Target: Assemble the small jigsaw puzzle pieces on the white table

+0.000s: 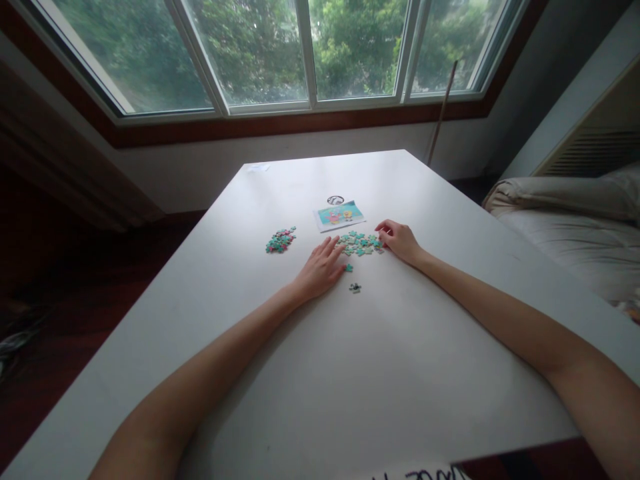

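Green and teal jigsaw puzzle pieces (361, 244) lie spread in a loose patch between my two hands. My left hand (323, 267) rests flat at the patch's left side, fingers stretched out over its edge. Close to that thumb lies a single green puzzle piece (349, 268). A little nearer to me is a small dark-and-pale group of pieces (355, 288). At the patch's right edge, my right hand (397, 239) has its fingers curled, with the tips close together; whatever they may hold is too small to make out.
A second pile of green and red puzzle pieces (281, 241) sits on the left of the white table (390, 373). Behind the patch lies a picture card (341, 215), with a dark-rimmed oval item (335, 200) beyond it. A couch (560, 220) stands right of the table.
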Available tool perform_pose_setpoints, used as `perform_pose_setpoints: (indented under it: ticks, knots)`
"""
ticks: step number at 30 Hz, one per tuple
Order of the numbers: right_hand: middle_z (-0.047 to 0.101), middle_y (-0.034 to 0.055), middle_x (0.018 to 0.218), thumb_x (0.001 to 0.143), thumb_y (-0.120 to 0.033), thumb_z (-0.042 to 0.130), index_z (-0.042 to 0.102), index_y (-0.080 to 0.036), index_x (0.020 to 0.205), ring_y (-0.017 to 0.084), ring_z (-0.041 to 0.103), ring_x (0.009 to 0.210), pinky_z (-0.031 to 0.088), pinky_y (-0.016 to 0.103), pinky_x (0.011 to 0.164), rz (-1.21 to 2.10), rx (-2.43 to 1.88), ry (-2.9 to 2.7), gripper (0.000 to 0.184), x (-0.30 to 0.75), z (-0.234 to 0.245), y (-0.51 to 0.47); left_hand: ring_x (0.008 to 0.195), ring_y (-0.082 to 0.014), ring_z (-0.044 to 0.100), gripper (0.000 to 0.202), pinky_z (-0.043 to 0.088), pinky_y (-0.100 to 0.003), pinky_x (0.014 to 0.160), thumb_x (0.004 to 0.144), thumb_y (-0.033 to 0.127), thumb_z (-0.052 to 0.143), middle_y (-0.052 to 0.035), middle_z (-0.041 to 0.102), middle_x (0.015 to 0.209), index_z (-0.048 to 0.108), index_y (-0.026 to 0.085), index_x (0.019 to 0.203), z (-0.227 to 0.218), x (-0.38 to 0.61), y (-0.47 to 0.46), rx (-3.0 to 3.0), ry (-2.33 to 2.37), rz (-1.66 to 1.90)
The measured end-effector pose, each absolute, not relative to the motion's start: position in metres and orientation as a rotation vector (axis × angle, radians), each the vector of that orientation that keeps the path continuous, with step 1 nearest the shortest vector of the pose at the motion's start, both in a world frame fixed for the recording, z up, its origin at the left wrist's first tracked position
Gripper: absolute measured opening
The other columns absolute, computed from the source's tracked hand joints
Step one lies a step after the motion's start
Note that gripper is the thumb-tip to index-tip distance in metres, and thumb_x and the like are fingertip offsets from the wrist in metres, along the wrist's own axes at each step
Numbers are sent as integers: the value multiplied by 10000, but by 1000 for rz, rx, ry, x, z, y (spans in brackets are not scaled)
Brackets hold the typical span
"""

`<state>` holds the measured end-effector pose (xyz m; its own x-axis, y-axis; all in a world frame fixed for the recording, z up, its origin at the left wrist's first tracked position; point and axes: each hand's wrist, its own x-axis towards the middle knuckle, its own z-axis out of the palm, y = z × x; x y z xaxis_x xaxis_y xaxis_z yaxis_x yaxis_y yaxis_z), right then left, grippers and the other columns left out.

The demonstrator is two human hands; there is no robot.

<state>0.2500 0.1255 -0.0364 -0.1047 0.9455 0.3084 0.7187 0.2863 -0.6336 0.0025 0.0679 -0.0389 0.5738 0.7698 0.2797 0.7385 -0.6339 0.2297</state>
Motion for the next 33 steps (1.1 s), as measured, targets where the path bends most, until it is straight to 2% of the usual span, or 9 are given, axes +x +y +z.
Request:
perform_pose_setpoints:
  ticks: [4,7,11,14,18,21,23,28,33]
  knots:
    - [633,2,688,724,-152,489,604,-164,858,113,596,514,460,225,524,816,-1249,-1781,177,251,-41,128,1281,-245,368,232,358,-426,1048,879,150,449,-120,446,1351,535,164,1094,-37,3,67,2837,1059,700]
    - [647,8,714,699,-185,541,601,-161,861,112,592,533,467,225,512,996,-1146,-1734,174,253,-46,133,1152,-219,469,193,447,-383,951,860,91,429,-99,542,1194,570,175,962,-35,2,65,2871,972,762]
    - [663,14,760,658,-247,654,616,-157,905,104,583,573,466,216,534,1125,-1057,-1824,266,259,-47,140,1036,-185,529,265,469,-336,903,840,42,399,-62,616,1061,590,184,958,-33,0,65,2898,847,717]
    - [664,18,789,606,-263,716,612,-154,942,102,578,590,463,211,539,1197,-1019,-1890,369,262,-47,143,1019,-181,550,274,463,-337,915,855,71,401,-51,644,1060,598,189,1004,-33,0,65,2894,853,697]
    - [660,19,785,587,-281,730,620,-147,947,89,544,564,439,201,514,1109,-1050,-1921,399,260,-47,142,1116,-225,519,287,436,-400,967,848,129,453,-80,620,1164,586,169,1100,-38,2,66,2894,1064,702]
    - [670,23,781,636,-272,684,638,-149,941,91,538,568,440,205,526,924,-1109,-1960,332,257,-47,139,1183,-253,479,356,420,-441,991,838,161,484,-114,573,1246,543,140,1188,-40,3,68,2876,1175,725]
    - [682,23,780,671,-242,639,651,-154,935,98,551,585,453,212,555,798,-1148,-1983,278,256,-46,137,1189,-237,482,373,417,-434,1002,851,155,464,-106,563,1265,525,149,1219,-39,3,67,2882,1116,744]
    - [707,24,790,699,-165,581,683,-164,893,125,608,660,488,240,651,589,-1248,-1951,219,252,-42,132,1121,-199,545,316,454,-383,967,877,121,411,-59,631,1178,598,192,1122,-33,4,65,2911,834,756]
    - [710,24,772,700,-185,599,697,-171,861,128,602,624,480,252,642,513,-1388,-1864,189,252,-40,133,1084,-195,567,271,467,-361,945,889,139,417,-56,659,1122,629,190,1050,-31,4,65,2878,833,742]
